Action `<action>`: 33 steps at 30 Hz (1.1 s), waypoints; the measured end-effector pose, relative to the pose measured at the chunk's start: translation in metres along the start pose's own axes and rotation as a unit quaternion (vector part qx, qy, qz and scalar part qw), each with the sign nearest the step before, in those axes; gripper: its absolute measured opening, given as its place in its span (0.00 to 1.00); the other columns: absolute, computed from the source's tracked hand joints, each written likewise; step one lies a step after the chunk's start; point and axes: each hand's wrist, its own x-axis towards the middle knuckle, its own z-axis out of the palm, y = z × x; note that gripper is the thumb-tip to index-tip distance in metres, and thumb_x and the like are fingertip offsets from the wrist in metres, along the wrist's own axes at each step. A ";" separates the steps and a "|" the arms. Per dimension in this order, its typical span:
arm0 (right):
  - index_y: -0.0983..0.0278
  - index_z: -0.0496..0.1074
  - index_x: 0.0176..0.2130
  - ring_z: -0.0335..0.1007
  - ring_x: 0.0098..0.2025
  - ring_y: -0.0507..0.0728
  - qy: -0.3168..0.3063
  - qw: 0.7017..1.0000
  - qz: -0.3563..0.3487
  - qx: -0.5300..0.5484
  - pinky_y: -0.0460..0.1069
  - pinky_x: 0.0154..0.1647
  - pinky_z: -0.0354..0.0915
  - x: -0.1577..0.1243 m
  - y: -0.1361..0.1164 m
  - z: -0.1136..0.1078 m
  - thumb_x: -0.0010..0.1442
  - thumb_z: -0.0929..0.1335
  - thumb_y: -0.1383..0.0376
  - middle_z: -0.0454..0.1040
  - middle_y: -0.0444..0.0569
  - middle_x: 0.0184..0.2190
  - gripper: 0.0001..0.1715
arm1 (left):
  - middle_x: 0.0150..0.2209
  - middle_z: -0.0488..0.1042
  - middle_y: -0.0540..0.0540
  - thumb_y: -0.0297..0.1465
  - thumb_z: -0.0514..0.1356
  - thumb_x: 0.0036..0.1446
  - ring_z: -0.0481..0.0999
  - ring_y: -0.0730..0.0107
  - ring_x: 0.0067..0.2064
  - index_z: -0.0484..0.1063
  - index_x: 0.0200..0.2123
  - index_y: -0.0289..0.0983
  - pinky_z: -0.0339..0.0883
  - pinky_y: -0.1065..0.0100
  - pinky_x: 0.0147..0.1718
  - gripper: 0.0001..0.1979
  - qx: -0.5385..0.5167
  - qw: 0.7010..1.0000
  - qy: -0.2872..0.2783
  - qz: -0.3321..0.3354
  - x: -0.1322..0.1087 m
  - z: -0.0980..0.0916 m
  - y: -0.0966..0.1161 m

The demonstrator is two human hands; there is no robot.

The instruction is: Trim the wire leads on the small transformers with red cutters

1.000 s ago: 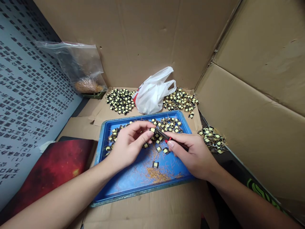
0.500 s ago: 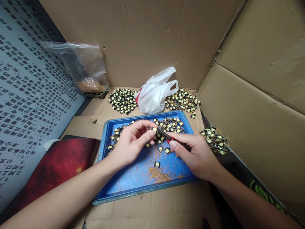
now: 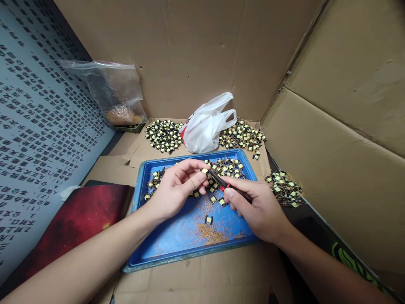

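Note:
My left hand [image 3: 175,190] pinches one small yellow-and-black component [image 3: 205,171] between thumb and fingers above the blue tray [image 3: 164,247]. My right hand [image 3: 256,207] grips a black tool with red handles [image 3: 221,182], its tip touching that component. Several more components [image 3: 226,165] lie along the tray's far side. One loose component [image 3: 208,219] and a heap of cut copper wire bits [image 3: 210,233] lie on the tray floor below my hands.
Piles of components lie behind the tray at left [image 3: 163,135], right [image 3: 242,135] and far right [image 3: 284,188]. A white plastic bag [image 3: 205,124] sits between them. A clear bag with wire scraps [image 3: 118,99], cardboard walls [image 3: 332,126] and a red mat [image 3: 79,219] surround the area.
Hands and tool hold almost the same pose; the view has shifted slightly, nothing taken up or let go.

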 end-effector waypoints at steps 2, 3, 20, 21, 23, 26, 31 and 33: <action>0.65 0.81 0.58 0.72 0.24 0.52 0.024 0.999 0.012 0.025 0.50 0.31 0.74 -0.002 0.002 0.003 0.71 0.67 0.61 0.80 0.47 0.29 0.21 | 0.33 0.80 0.49 0.33 0.71 0.65 0.78 0.77 0.31 0.79 0.46 0.37 0.75 0.76 0.32 0.10 -0.023 1.000 0.003 -0.006 0.000 0.000 0.000; 0.66 0.81 0.57 0.72 0.24 0.52 0.037 0.999 0.018 0.036 0.50 0.31 0.75 -0.003 0.003 0.004 0.71 0.68 0.61 0.81 0.48 0.30 0.21 | 0.33 0.80 0.50 0.33 0.71 0.65 0.78 0.77 0.31 0.79 0.46 0.37 0.75 0.76 0.32 0.10 -0.033 0.999 0.007 -0.012 0.000 0.000 0.000; 0.62 0.80 0.57 0.85 0.38 0.60 0.065 0.998 0.013 0.022 0.55 0.43 0.80 -0.003 0.009 0.004 0.71 0.70 0.60 0.85 0.51 0.37 0.18 | 0.36 0.85 0.45 0.31 0.77 0.56 0.84 0.75 0.33 0.81 0.40 0.32 0.79 0.78 0.31 0.13 -0.138 0.980 0.094 -0.108 0.004 -0.003 0.005; 0.62 0.80 0.57 0.85 0.39 0.60 0.065 0.998 0.012 0.022 0.55 0.43 0.80 -0.003 0.010 0.004 0.71 0.70 0.60 0.86 0.52 0.38 0.18 | 0.36 0.85 0.44 0.31 0.77 0.56 0.84 0.74 0.33 0.81 0.41 0.32 0.79 0.78 0.31 0.13 -0.139 0.980 0.094 -0.107 0.004 -0.003 0.005; 0.61 0.80 0.57 0.85 0.39 0.60 0.065 0.998 0.013 0.022 0.55 0.44 0.80 -0.003 0.011 0.003 0.71 0.70 0.60 0.86 0.52 0.39 0.18 | 0.36 0.85 0.44 0.31 0.77 0.56 0.84 0.74 0.33 0.81 0.41 0.32 0.79 0.78 0.31 0.13 -0.139 0.980 0.092 -0.108 0.005 -0.004 0.004; 0.61 0.80 0.57 0.85 0.40 0.60 0.066 0.997 0.014 0.021 0.55 0.44 0.81 -0.003 0.012 0.003 0.71 0.70 0.60 0.86 0.53 0.41 0.18 | 0.36 0.85 0.44 0.31 0.78 0.54 0.84 0.73 0.32 0.80 0.41 0.32 0.78 0.77 0.30 0.14 -0.126 0.982 0.094 -0.105 0.005 -0.003 0.001; 0.62 0.80 0.57 0.85 0.39 0.59 0.072 0.997 0.013 0.031 0.54 0.43 0.81 -0.003 0.012 0.004 0.71 0.70 0.60 0.86 0.53 0.42 0.19 | 0.32 0.85 0.44 0.35 0.77 0.55 0.84 0.69 0.31 0.80 0.43 0.34 0.79 0.72 0.29 0.17 -0.017 0.991 0.131 -0.013 0.001 0.000 0.009; 0.61 0.79 0.58 0.85 0.39 0.59 0.081 0.996 0.011 0.033 0.53 0.42 0.80 -0.004 0.014 0.004 0.71 0.70 0.60 0.86 0.53 0.41 0.18 | 0.31 0.84 0.45 0.37 0.76 0.56 0.84 0.67 0.31 0.80 0.44 0.34 0.80 0.70 0.29 0.17 0.051 0.987 0.145 0.052 0.002 -0.001 0.023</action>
